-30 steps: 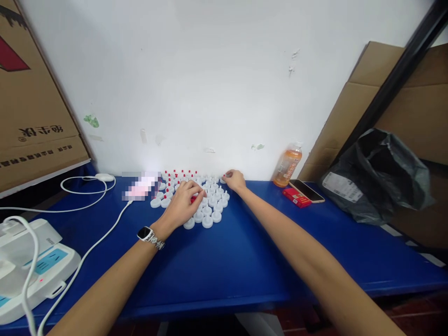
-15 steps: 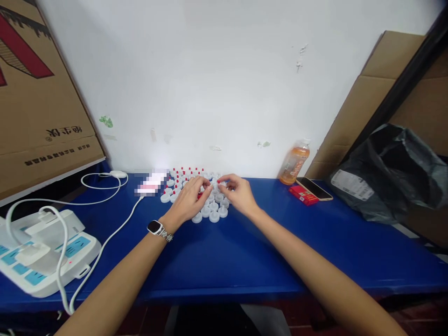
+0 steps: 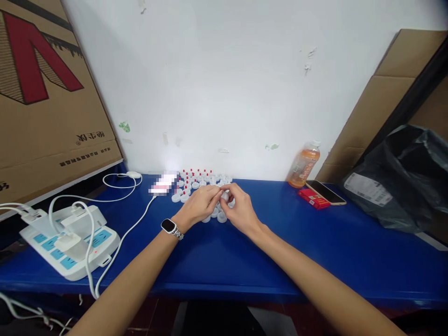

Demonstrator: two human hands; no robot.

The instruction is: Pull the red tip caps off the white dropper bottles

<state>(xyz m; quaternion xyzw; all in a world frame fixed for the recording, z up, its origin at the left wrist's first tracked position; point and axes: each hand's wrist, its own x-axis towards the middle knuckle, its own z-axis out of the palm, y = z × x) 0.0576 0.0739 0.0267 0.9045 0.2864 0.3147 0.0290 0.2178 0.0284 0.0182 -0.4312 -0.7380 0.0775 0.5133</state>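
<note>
White plastic caps, round with a raised spout, stand grouped on the blue table under and around my hands. Several caps at the back left carry small red tips. My left hand is closed over the group from the left, its fingers stretched to the right and pressed together. From the other side my right hand curls its thumb and index finger in a pinch. The fingertips of both hands meet above the caps. What they hold there is hidden or too small to make out.
A power strip with white cables lies at the left, near a blurred phone-like object. A bottle of orange drink, a red packet, a phone and a dark plastic bag are at the right. Cardboard flanks the wall.
My hands have come together, and their fingertips now meet over the caps. The gap between them has closed. The whole view has shifted, so things appear further right.
</note>
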